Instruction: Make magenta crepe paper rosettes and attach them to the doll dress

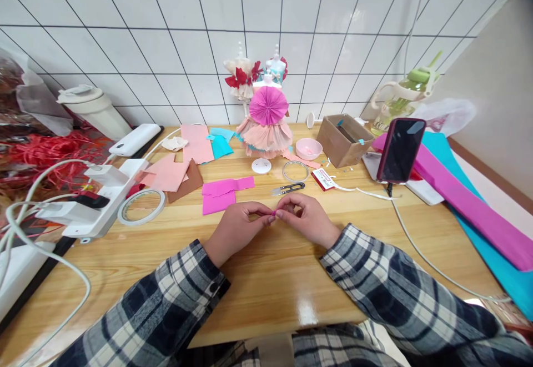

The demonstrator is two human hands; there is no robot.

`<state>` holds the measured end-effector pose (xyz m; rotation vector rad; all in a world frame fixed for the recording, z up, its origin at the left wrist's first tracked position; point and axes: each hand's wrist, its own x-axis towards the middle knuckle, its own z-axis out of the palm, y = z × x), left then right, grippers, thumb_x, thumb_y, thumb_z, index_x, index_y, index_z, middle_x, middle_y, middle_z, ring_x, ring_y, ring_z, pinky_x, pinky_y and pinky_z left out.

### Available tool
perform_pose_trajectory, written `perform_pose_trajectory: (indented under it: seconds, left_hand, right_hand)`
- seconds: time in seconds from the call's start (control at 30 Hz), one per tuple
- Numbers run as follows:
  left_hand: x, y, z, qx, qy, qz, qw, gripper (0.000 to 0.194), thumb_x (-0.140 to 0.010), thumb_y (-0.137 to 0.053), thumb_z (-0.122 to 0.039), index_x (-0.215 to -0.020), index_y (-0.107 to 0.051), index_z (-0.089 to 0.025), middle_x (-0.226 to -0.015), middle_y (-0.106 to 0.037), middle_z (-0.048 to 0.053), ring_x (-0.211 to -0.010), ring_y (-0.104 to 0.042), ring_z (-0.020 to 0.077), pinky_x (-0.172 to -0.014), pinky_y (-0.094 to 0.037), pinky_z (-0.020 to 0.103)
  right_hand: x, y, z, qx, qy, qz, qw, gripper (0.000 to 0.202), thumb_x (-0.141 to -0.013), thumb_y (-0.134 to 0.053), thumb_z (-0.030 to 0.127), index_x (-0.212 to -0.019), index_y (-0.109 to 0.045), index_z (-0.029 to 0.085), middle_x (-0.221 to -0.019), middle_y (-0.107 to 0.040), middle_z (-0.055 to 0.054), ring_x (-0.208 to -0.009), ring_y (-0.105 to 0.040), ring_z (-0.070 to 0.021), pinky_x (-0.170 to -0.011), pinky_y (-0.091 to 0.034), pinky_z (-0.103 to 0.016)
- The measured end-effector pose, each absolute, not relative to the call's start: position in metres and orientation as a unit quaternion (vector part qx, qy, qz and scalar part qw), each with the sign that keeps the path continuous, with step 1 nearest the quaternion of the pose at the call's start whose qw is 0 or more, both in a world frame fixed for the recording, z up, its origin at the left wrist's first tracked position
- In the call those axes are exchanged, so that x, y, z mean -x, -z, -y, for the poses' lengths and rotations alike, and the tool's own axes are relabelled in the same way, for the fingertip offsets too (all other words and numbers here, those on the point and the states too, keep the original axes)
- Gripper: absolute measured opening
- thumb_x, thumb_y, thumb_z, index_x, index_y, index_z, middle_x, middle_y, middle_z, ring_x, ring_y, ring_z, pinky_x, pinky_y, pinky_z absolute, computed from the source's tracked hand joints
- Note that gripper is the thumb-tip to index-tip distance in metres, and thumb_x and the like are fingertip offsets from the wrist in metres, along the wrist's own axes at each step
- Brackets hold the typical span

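Fingertips of my left hand (245,225) and right hand (307,218) pinch a tiny magenta piece (273,213) between them, above the wooden table (266,278). Just beyond my right hand lie black-handled snips (288,189), with a wire ring (295,171) behind them. Magenta paper (219,195) lies flat near my left hand. Farther back, a small dress form (267,128) stands upright, wearing a pleated magenta fan (268,105) over a peach skirt (266,135).

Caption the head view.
Two hands pinch a small magenta piece before a mannequin in a peach skirt.
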<state>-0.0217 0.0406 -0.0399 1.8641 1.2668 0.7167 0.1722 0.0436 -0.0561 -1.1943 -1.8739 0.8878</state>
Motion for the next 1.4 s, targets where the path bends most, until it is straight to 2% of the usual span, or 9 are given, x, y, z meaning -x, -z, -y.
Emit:
perform_pose_trajectory:
  seconds: [0.07, 0.17, 0.33, 0.4, 0.5, 0.63, 0.83, 1.03, 1.4]
  left_hand:
    - [0.025, 0.040, -0.042, -0.706, -0.295, -0.512, 0.391, 0.017, -0.076, -0.065, -0.035, -0.080, -0.072, -0.020, -0.080, -0.074, 0.001, -0.074, -0.067, 0.0168, -0.071, -0.050, 0.025]
    - [0.030, 0.039, -0.042, -0.663, -0.308, -0.513, 0.449, 0.021, -0.073, -0.067, -0.036, -0.082, -0.071, -0.018, -0.086, -0.074, 0.004, -0.081, -0.067, 0.0190, -0.076, -0.051, 0.028]
    - [0.033, 0.037, -0.039, -0.596, -0.305, -0.502, 0.547, 0.024, -0.070, -0.070, -0.038, -0.079, -0.066, -0.015, -0.077, -0.072, 0.005, -0.070, -0.066, 0.0166, -0.069, -0.052, 0.028]
    - [0.032, 0.036, -0.039, -0.591, -0.308, -0.508, 0.545, 0.025, -0.070, -0.070, -0.038, -0.081, -0.066, -0.015, -0.074, -0.071, 0.003, -0.068, -0.065, 0.0152, -0.068, -0.051, 0.027]
    - [0.032, 0.036, -0.040, -0.592, -0.315, -0.508, 0.539, 0.026, -0.072, -0.068, -0.039, -0.085, -0.067, -0.016, -0.075, -0.070, 0.002, -0.068, -0.064, 0.0145, -0.068, -0.050, 0.026]
    - [0.034, 0.038, -0.042, -0.576, -0.344, -0.497, 0.550, 0.025, -0.074, -0.067, -0.039, -0.084, -0.067, -0.017, -0.073, -0.068, 0.001, -0.069, -0.063, 0.0140, -0.070, -0.050, 0.026]
    - [0.033, 0.041, -0.041, -0.545, -0.381, -0.480, 0.572, 0.022, -0.074, -0.069, -0.037, -0.083, -0.068, -0.018, -0.080, -0.071, 0.002, -0.077, -0.063, 0.0148, -0.077, -0.049, 0.026]
    - [0.029, 0.038, -0.039, -0.548, -0.387, -0.475, 0.569, 0.022, -0.074, -0.069, -0.037, -0.084, -0.070, -0.017, -0.080, -0.072, 0.003, -0.074, -0.063, 0.0141, -0.075, -0.050, 0.026]
    - [0.024, 0.036, -0.036, -0.548, -0.401, -0.495, 0.542, 0.028, -0.070, -0.070, -0.042, -0.081, -0.069, -0.016, -0.079, -0.071, 0.005, -0.072, -0.064, 0.0170, -0.072, -0.052, 0.029]
  right_hand:
    - [-0.179, 0.055, -0.051, 0.464, -0.235, 0.776, 0.357, 0.020, -0.086, -0.054, 0.031, -0.098, -0.064, 0.019, -0.091, -0.065, -0.006, -0.085, -0.056, -0.0183, -0.073, -0.045, -0.031]
    - [-0.188, 0.055, -0.066, 0.475, -0.060, 0.828, 0.293, 0.029, -0.087, -0.052, 0.024, -0.115, -0.060, 0.022, -0.121, -0.059, -0.009, -0.115, -0.045, -0.0256, -0.097, -0.033, -0.044]
    - [-0.188, 0.059, -0.074, 0.480, 0.025, 0.854, 0.199, 0.013, -0.084, -0.059, 0.026, -0.095, -0.064, 0.022, -0.122, -0.057, -0.008, -0.116, -0.041, -0.0283, -0.097, -0.028, -0.046]
    - [-0.185, 0.058, -0.070, 0.474, 0.013, 0.860, 0.188, 0.006, -0.083, -0.059, 0.024, -0.088, -0.061, 0.020, -0.110, -0.062, -0.008, -0.110, -0.045, -0.0265, -0.093, -0.031, -0.042]
    - [-0.182, 0.055, -0.062, 0.480, -0.057, 0.860, 0.162, 0.002, -0.085, -0.053, 0.020, -0.084, -0.054, 0.019, -0.083, -0.062, -0.006, -0.085, -0.053, -0.0214, -0.076, -0.037, -0.033]
    - [-0.177, 0.052, -0.049, 0.537, -0.197, 0.788, 0.227, 0.003, -0.086, -0.042, 0.019, -0.089, -0.042, 0.021, -0.068, -0.053, 0.001, -0.060, -0.049, -0.0155, -0.057, -0.032, -0.026]
    - [-0.162, 0.050, -0.031, 0.489, -0.371, 0.737, 0.282, 0.016, -0.095, -0.030, 0.037, -0.094, -0.036, 0.023, -0.063, -0.046, 0.005, -0.057, -0.048, -0.0146, -0.056, -0.032, -0.024]
    - [-0.155, 0.051, -0.024, 0.499, -0.356, 0.744, 0.265, 0.023, -0.097, -0.025, 0.042, -0.095, -0.038, 0.022, -0.065, -0.050, 0.003, -0.058, -0.050, -0.0152, -0.056, -0.031, -0.025]
    - [-0.153, 0.052, -0.024, 0.508, -0.338, 0.746, 0.267, 0.022, -0.096, -0.028, 0.041, -0.095, -0.039, 0.022, -0.067, -0.053, 0.002, -0.060, -0.052, -0.0159, -0.057, -0.032, -0.025]
